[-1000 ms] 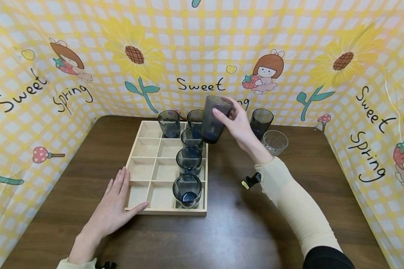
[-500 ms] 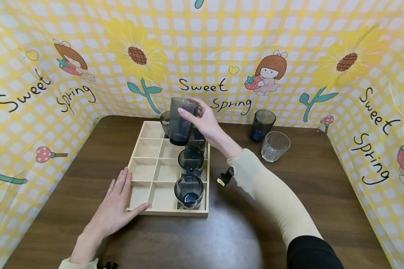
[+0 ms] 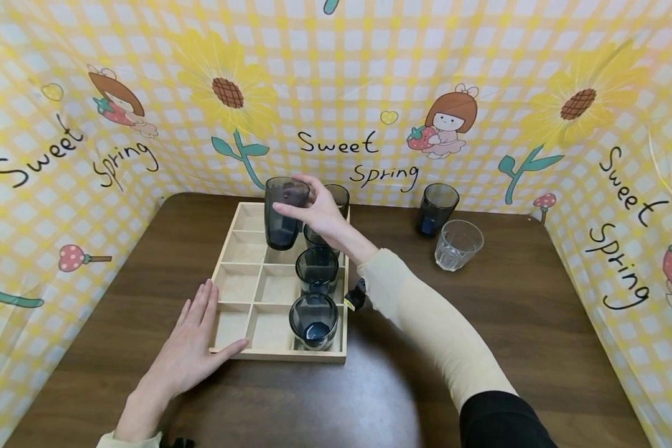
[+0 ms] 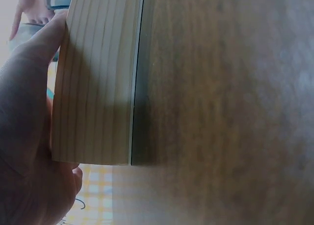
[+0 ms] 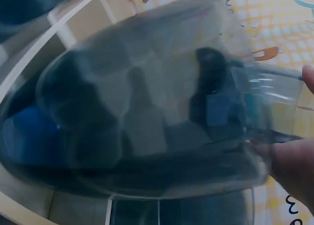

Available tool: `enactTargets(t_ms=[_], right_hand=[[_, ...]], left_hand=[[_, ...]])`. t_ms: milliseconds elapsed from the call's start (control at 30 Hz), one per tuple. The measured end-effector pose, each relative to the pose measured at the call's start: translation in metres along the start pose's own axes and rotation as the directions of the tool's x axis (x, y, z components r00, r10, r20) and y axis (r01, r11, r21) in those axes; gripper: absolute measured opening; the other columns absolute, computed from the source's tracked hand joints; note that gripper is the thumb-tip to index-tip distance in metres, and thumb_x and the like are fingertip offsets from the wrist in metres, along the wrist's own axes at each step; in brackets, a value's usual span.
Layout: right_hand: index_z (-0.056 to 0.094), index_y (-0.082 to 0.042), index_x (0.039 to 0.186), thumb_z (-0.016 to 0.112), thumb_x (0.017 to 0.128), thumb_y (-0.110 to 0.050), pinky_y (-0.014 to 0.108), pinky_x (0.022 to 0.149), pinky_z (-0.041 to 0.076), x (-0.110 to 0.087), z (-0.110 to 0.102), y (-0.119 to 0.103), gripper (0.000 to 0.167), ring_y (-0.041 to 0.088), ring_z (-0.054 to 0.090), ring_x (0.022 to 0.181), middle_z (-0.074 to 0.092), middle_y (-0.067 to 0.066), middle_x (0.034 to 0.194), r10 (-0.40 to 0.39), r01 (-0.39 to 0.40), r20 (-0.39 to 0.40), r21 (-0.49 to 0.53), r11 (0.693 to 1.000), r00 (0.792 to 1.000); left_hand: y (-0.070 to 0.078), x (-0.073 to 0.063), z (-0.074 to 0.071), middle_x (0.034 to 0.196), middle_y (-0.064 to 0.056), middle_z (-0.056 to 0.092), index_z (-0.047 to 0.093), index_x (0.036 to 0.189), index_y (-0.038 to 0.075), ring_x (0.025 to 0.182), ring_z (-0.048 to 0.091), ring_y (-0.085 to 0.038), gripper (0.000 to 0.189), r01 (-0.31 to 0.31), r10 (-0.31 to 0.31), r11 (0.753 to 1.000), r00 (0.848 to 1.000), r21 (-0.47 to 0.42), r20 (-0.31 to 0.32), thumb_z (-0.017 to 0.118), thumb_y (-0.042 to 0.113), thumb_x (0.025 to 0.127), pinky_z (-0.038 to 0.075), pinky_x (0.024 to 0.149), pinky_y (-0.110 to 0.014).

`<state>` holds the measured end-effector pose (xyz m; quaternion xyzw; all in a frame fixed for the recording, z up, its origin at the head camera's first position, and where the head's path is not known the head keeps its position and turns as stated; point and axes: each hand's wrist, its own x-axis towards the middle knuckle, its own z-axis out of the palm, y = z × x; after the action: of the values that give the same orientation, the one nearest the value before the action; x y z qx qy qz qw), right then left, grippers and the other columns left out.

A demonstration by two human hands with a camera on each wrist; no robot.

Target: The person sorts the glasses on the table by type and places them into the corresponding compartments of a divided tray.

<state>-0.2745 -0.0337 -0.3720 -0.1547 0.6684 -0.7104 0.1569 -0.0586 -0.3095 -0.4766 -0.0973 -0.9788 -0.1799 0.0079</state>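
Brown wood-grain table (image 3: pixel 537 330) meets yellow checked cloth (image 3: pixel 313 81); the right hand (image 3: pixel 322 214) grips a dark glass (image 3: pixel 280 231) over the wooden tray's (image 3: pixel 280 356) far half, while the left hand (image 3: pixel 193 336), thumb spread, touches its near-left corner

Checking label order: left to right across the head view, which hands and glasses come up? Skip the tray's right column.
Left hand → held dark glass → right hand → other dark glass → clear glass.
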Motion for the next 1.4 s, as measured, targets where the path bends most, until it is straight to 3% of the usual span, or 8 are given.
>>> enactTargets(t_ms=[167, 367, 567, 767, 1133, 1267, 1400], right_hand=[[0.045, -0.011, 0.164, 0.086, 0.095, -0.016, 0.027, 0.103, 0.058, 0.004, 0.006, 0.009, 0.080, 0.021, 0.069, 0.125, 0.066, 0.014, 0.148, -0.062, 0.069, 0.048, -0.154, 0.986, 0.997], [0.045, -0.009, 0.161, 0.090, 0.092, -0.018, 0.036, 0.112, 0.056, 0.004, 0.011, 0.015, 0.082, 0.026, 0.065, 0.132, 0.060, 0.012, 0.151, -0.115, 0.131, 0.072, -0.269, 0.954, 0.991], [0.043, -0.008, 0.158, 0.093, 0.089, -0.024, 0.040, 0.116, 0.053, 0.001, 0.014, 0.021, 0.087, 0.026, 0.062, 0.135, 0.057, 0.012, 0.155, -0.171, 0.208, 0.120, -0.473, 0.856, 0.978], [0.047, -0.005, 0.156, 0.095, 0.086, -0.026, 0.041, 0.117, 0.054, 0.003, 0.015, 0.024, 0.088, 0.029, 0.064, 0.135, 0.062, 0.014, 0.152, -0.190, 0.257, 0.174, -0.580, 0.773, 0.966], [0.054, -0.013, 0.154, 0.097, 0.079, -0.051, 0.038, 0.123, 0.050, 0.037, 0.006, 0.074, 0.094, 0.020, 0.056, 0.138, 0.056, 0.006, 0.153, -0.226, 0.285, 0.184, -0.745, 0.603, 0.957], [0.054, -0.013, 0.155, 0.096, 0.079, -0.055, 0.039, 0.121, 0.051, 0.041, 0.005, 0.079, 0.097, 0.019, 0.057, 0.137, 0.059, 0.005, 0.151, -0.213, 0.284, 0.195, -0.769, 0.573, 0.957], [0.052, -0.010, 0.158, 0.096, 0.080, -0.052, 0.041, 0.126, 0.046, 0.036, 0.007, 0.074, 0.099, 0.022, 0.056, 0.141, 0.060, 0.007, 0.152, -0.186, 0.274, 0.204, -0.775, 0.569, 0.961]], left_hand=[[0.000, -0.003, 0.000, 0.184, -0.028, 0.008, 0.006, 0.175, -0.002, 0.173, 0.010, -0.044, 0.123, 0.000, 0.000, 1.000, 1.000, 0.008, -0.009, 0.074, 0.065, 0.097, 0.002, 0.144, -0.052], [0.001, -0.003, 0.000, 0.184, -0.028, 0.008, 0.006, 0.175, -0.002, 0.173, 0.011, -0.045, 0.123, -0.008, 0.008, 1.000, 1.000, 0.005, -0.015, 0.074, 0.064, 0.097, 0.006, 0.143, -0.056], [0.002, -0.002, 0.001, 0.183, -0.029, 0.009, 0.007, 0.175, -0.002, 0.172, 0.013, -0.047, 0.123, -0.011, 0.011, 1.000, 1.000, 0.005, -0.019, 0.075, 0.064, 0.097, 0.005, 0.144, -0.054], [0.002, -0.001, 0.001, 0.183, -0.029, 0.010, 0.008, 0.175, -0.002, 0.171, 0.014, -0.047, 0.123, -0.014, 0.014, 1.000, 1.000, 0.008, -0.026, 0.076, 0.064, 0.097, 0.007, 0.143, -0.056], [0.001, -0.001, 0.002, 0.184, -0.028, 0.011, 0.009, 0.176, -0.001, 0.172, 0.014, -0.047, 0.123, -0.020, 0.020, 1.000, 0.999, 0.004, -0.037, 0.077, 0.063, 0.096, 0.006, 0.144, -0.054], [0.001, -0.001, 0.002, 0.183, -0.028, 0.011, 0.008, 0.176, -0.001, 0.172, 0.014, -0.046, 0.123, -0.020, 0.020, 1.000, 0.999, 0.001, -0.036, 0.077, 0.063, 0.096, 0.005, 0.144, -0.053], [0.001, 0.000, 0.002, 0.184, -0.028, 0.010, 0.008, 0.175, -0.002, 0.172, 0.013, -0.046, 0.123, -0.017, 0.017, 1.000, 0.999, 0.003, -0.030, 0.076, 0.063, 0.096, 0.007, 0.143, -0.056]])
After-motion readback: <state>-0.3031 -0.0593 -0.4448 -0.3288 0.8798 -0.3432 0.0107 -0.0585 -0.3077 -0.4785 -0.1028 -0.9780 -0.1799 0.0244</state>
